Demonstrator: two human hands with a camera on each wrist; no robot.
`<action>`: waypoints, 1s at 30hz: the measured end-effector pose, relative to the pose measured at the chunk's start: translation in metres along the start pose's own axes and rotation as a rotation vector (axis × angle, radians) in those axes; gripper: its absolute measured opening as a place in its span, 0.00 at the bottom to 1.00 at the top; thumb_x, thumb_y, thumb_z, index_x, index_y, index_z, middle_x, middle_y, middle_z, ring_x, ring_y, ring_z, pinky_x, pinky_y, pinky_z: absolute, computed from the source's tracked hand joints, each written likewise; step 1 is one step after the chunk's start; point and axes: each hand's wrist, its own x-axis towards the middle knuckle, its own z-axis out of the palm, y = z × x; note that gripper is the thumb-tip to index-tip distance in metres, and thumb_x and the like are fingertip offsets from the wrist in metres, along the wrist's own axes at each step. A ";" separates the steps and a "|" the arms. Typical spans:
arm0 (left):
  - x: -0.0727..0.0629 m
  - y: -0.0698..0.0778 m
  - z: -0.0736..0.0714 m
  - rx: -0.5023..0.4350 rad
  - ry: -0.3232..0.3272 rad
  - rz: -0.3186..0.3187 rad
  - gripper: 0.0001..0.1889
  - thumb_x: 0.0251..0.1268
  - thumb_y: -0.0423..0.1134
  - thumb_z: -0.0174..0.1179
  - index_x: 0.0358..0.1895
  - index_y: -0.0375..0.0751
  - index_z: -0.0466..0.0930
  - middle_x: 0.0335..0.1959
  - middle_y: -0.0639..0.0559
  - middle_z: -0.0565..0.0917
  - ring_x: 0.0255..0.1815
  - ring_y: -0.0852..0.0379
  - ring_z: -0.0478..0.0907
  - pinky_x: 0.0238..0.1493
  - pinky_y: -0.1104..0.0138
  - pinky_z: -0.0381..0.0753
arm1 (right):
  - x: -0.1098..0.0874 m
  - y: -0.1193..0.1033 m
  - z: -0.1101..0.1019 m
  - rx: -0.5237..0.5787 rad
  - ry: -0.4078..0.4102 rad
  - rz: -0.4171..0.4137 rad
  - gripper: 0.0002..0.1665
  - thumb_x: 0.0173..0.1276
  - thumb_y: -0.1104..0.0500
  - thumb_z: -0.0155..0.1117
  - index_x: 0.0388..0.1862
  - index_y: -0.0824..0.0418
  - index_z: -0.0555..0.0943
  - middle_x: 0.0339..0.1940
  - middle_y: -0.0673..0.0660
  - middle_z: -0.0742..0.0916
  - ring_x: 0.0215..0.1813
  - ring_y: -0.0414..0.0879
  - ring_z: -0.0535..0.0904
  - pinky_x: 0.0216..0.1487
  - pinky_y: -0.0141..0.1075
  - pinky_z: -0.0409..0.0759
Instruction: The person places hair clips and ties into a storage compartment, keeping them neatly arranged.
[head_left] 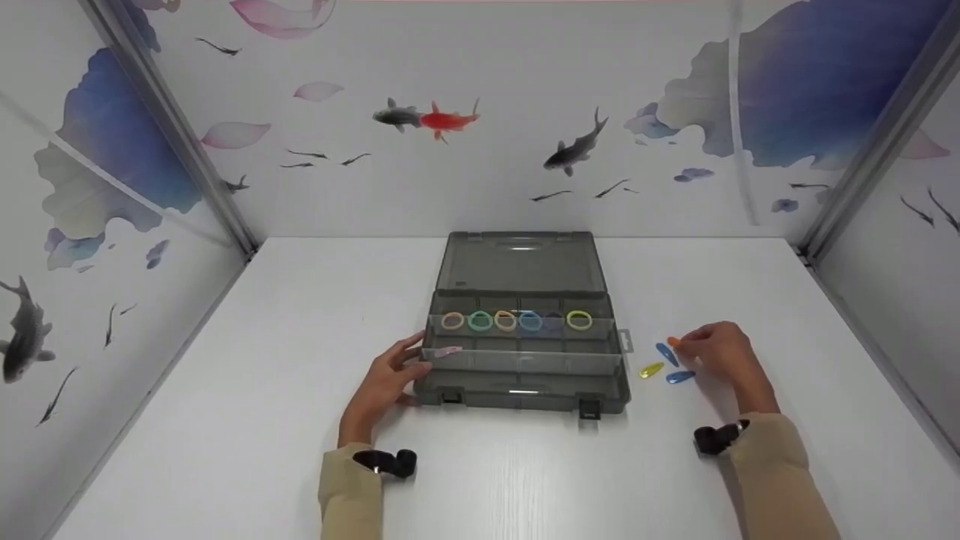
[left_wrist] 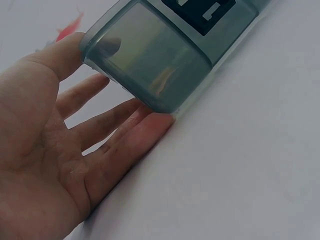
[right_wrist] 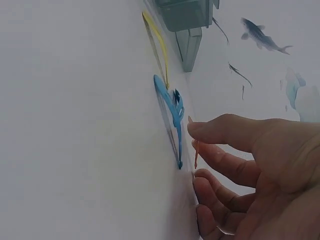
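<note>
A dark translucent storage box [head_left: 517, 399] lies with its lid raised. My left hand [head_left: 388, 379] holds its front left corner, the thumb at the top rim and the fingertips along the lower side. Between thumb and forefinger, my right hand [head_left: 721, 351] pinches an orange hair clip [right_wrist: 196, 156], partly hidden by the fingers. Beside that hand lie a yellow hair clip [head_left: 651, 370] and two blue ones, the upper blue clip [head_left: 666, 353] and the lower blue clip [head_left: 679, 377]. Inside the box, a pink hair clip [head_left: 448, 351] sits in the middle row at the left.
Several coloured hair ties [head_left: 505, 321] stand in a line along the box's back row. The raised lid [head_left: 521, 262] leans toward the rear wall. A clear hanging tab [head_left: 627, 341] juts from the box's right side. Painted walls with fish enclose the white table [head_left: 517, 480].
</note>
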 end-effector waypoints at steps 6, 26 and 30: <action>0.001 0.001 0.000 0.014 -0.006 0.004 0.32 0.68 0.43 0.64 0.74 0.61 0.67 0.75 0.42 0.69 0.69 0.40 0.73 0.35 0.56 0.86 | -0.004 -0.010 -0.003 -0.030 0.012 -0.035 0.27 0.72 0.52 0.61 0.60 0.71 0.77 0.64 0.74 0.76 0.56 0.59 0.72 0.56 0.47 0.75; 0.001 0.000 -0.001 -0.005 -0.006 0.008 0.32 0.69 0.42 0.64 0.75 0.57 0.66 0.76 0.39 0.67 0.70 0.36 0.72 0.35 0.55 0.86 | -0.049 -0.069 -0.007 -0.035 0.139 -0.341 0.23 0.70 0.50 0.66 0.55 0.65 0.82 0.61 0.71 0.78 0.55 0.62 0.79 0.43 0.37 0.77; 0.002 0.001 0.000 -0.006 -0.009 0.010 0.32 0.69 0.41 0.64 0.75 0.56 0.66 0.76 0.38 0.67 0.70 0.36 0.72 0.35 0.55 0.86 | -0.060 -0.079 -0.003 -0.026 0.158 -0.410 0.20 0.70 0.52 0.67 0.53 0.65 0.83 0.62 0.69 0.78 0.58 0.64 0.79 0.46 0.40 0.81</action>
